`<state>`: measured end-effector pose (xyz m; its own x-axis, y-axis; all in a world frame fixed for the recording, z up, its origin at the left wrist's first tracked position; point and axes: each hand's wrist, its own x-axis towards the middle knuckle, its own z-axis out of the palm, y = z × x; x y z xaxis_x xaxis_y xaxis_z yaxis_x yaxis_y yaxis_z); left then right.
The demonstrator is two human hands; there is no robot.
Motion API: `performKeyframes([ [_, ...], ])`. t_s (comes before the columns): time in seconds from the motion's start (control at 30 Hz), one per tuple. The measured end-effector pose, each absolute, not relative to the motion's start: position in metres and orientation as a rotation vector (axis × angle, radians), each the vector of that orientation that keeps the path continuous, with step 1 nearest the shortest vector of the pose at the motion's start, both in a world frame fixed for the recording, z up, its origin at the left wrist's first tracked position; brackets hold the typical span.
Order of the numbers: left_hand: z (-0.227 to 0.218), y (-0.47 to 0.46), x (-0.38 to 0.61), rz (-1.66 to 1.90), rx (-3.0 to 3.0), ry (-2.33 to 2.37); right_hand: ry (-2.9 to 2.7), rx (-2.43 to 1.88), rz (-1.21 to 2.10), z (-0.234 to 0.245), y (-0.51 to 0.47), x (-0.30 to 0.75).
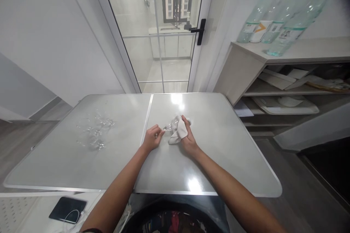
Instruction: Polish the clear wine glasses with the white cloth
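Over the table's middle, my left hand is closed, pinching the narrow end of a clear wine glass. Its wider end points to the right and is partly covered by a white cloth. My right hand grips that cloth around the glass, thumb uppermost. Cloth and fingers hide much of the glass's shape. On the left half of the table stands a group of several clear glasses, their outlines faint against the pale top.
A dark phone with a white cable lies on a white surface at lower left. Below the table's front edge is a dark round container of coloured items. Plastic bottles stand on a shelf unit at right. Behind is a glass door.
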<state>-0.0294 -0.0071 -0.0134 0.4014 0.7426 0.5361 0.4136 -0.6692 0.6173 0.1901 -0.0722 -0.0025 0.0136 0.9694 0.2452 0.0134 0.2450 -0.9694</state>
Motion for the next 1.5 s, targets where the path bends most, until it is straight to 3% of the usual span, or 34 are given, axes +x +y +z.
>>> performKeyframes([
  [0.3,-0.02,-0.008,-0.029,1.202,2.605,0.795,-2.273,-0.895,0.0,-0.013,-0.057,0.197],
  [0.4,-0.022,-0.01,-0.028,1.239,2.823,0.764,-2.284,-0.982,-0.133,-0.004,-0.056,0.198],
  [0.53,-0.021,-0.013,-0.029,1.085,3.011,0.713,-2.147,-1.176,0.151,0.003,-0.059,0.202],
  [0.8,-0.018,-0.013,-0.028,1.024,2.987,0.619,-1.37,-1.108,1.329,0.003,-0.052,0.211],
  [0.9,-0.017,-0.013,-0.028,1.088,2.914,0.65,-1.457,-1.055,1.269,0.005,-0.054,0.214],
  [1.07,-0.017,-0.013,-0.028,1.148,2.783,0.724,-1.982,-0.869,0.548,0.007,-0.056,0.218],
  [1.17,-0.017,-0.012,-0.028,1.16,2.755,0.717,-2.079,-0.82,0.34,0.006,-0.056,0.217],
  [1.23,-0.017,-0.012,-0.028,1.141,2.772,0.689,-2.019,-0.919,0.416,0.005,-0.057,0.216],
  [1.37,-0.018,-0.011,-0.027,1.088,2.765,0.685,-1.613,-1.141,0.886,0.002,-0.059,0.209],
  [1.5,-0.016,-0.011,-0.026,1.051,2.591,0.737,-1.123,-1.03,1.27,-0.004,-0.063,0.195],
])
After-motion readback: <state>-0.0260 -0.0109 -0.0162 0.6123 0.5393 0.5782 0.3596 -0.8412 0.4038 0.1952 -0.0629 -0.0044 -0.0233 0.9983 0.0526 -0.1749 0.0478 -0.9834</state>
